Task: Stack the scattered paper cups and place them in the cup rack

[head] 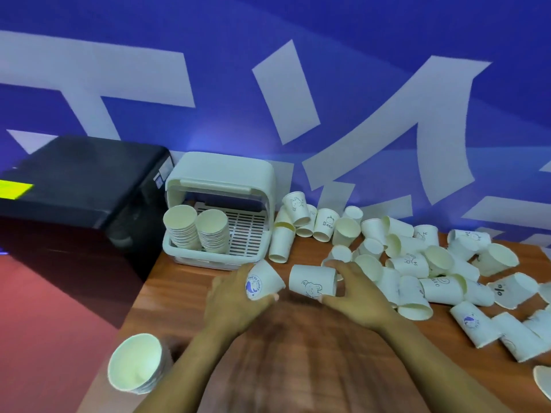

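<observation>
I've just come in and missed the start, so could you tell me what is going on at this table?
A person is gathering loose paper cups. The left hand holds a cup with a blue logo, and the right hand grips a cup with a bear drawing lying on its side. Two stacks already stand in the white cup rack. Many scattered cups remain on the wooden table, and another stack lies near its front edge.

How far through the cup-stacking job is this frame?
Early to midway. Done: two stacks stand in the cup rack. In hand: the left hand grips one cup, the right hand another. Left: dozens of scattered cups on the table, plus a stack near its front edge.
</observation>
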{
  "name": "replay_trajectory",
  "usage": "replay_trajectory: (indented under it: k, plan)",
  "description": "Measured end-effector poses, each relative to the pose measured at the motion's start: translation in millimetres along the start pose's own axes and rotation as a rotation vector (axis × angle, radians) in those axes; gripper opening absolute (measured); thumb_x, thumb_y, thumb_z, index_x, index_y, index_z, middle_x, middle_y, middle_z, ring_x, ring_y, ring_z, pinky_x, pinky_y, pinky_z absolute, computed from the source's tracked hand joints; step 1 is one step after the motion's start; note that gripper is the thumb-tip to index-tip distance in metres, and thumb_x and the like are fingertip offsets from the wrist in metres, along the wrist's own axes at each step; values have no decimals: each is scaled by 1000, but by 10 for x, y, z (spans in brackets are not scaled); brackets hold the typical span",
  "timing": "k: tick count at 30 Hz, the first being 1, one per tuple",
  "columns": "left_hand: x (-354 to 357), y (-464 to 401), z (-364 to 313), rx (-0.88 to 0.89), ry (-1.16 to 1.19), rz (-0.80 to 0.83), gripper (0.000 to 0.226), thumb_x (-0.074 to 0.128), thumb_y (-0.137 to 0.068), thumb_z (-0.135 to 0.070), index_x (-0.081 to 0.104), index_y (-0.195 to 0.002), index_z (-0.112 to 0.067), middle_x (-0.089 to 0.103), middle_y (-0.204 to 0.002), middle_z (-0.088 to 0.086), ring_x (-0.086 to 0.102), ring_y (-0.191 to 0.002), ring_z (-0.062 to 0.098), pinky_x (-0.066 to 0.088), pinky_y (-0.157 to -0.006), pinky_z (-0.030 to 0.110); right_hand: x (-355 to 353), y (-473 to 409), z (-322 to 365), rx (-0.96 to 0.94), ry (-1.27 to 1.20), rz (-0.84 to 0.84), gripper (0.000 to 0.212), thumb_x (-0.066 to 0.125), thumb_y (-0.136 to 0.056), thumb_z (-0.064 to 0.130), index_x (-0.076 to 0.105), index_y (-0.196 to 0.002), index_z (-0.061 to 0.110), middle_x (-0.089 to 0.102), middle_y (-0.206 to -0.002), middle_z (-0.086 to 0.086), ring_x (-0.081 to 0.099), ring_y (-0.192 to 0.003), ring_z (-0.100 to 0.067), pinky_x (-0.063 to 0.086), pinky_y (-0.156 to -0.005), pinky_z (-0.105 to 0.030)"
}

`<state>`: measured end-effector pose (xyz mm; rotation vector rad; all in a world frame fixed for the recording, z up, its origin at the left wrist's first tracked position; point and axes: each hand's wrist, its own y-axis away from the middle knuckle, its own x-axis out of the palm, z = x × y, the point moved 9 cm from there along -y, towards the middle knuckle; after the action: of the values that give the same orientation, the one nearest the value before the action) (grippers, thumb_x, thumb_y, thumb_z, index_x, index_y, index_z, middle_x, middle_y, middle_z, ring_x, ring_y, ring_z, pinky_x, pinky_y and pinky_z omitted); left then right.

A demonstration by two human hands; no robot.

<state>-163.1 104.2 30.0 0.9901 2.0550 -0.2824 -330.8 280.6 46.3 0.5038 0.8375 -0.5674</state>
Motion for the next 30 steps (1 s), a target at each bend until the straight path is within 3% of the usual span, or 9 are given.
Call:
replay_trajectory:
  k: [5, 10, 15, 21, 23, 26, 30]
  plan:
    - [-367, -194, 61, 12, -117, -13, 83, 50, -59, -69, 38, -133, -34, 44, -124, -6, 40, -117, 23, 35, -98, 37, 134, -200, 435, -4, 24, -41, 69, 71, -74, 41, 39, -135, 35, 42, -124, 4, 49, -112, -15, 44, -93, -32]
    - [-521, -455, 82, 65, 86, 26, 69, 65, -59, -54, 41, -120, -31, 55, -118, -5, 57, -107, 23, 49, -88, 42, 171, -371, 711, -22, 35, -68, 66, 70, -74, 40, 40, -132, 33, 40, -126, 2, 48, -115, -19, 41, -92, -33]
    - [-563, -577, 70, 90, 146, 28, 78, 76, -67, -32, 32, -131, -27, 46, -126, 2, 52, -112, 24, 47, -89, 39, 98, -469, 752, -4, 38, -77, 74, 70, -74, 41, 33, -137, 35, 32, -130, 3, 45, -118, -18, 42, -98, -34]
    - [-416, -624, 58, 63, 67, 46, 73, 78, -65, -25, 34, -124, -21, 40, -123, 0, 50, -108, 24, 47, -86, 38, 102, -586, 633, 4, 24, -45, 75, 70, -75, 41, 31, -139, 36, 32, -136, 4, 38, -126, -16, 39, -102, -35]
    - [-410, -680, 31, 91, 42, 39, 80, 78, -64, -25, 33, -129, -19, 42, -123, 0, 48, -112, 23, 46, -88, 36, 144, -630, 600, 0, 21, -36, 74, 70, -75, 42, 32, -138, 36, 34, -135, 4, 39, -125, -17, 40, -101, -35]
    - [-421, -796, -52, 125, 28, 20, 86, 73, -69, -28, 28, -142, -22, 36, -126, 1, 45, -114, 22, 45, -91, 36, 178, -694, 567, -8, 25, -34, 73, 72, -75, 40, 35, -137, 34, 35, -134, 4, 44, -120, -17, 40, -97, -30]
    - [-496, -959, -159, 182, -128, -80, 77, 59, -65, -36, 38, -137, -18, 39, -122, 7, 41, -108, 28, 42, -88, 38, 193, -771, 528, -17, 7, -43, 71, 73, -75, 38, 38, -136, 31, 37, -130, 3, 44, -117, -17, 38, -93, -28]
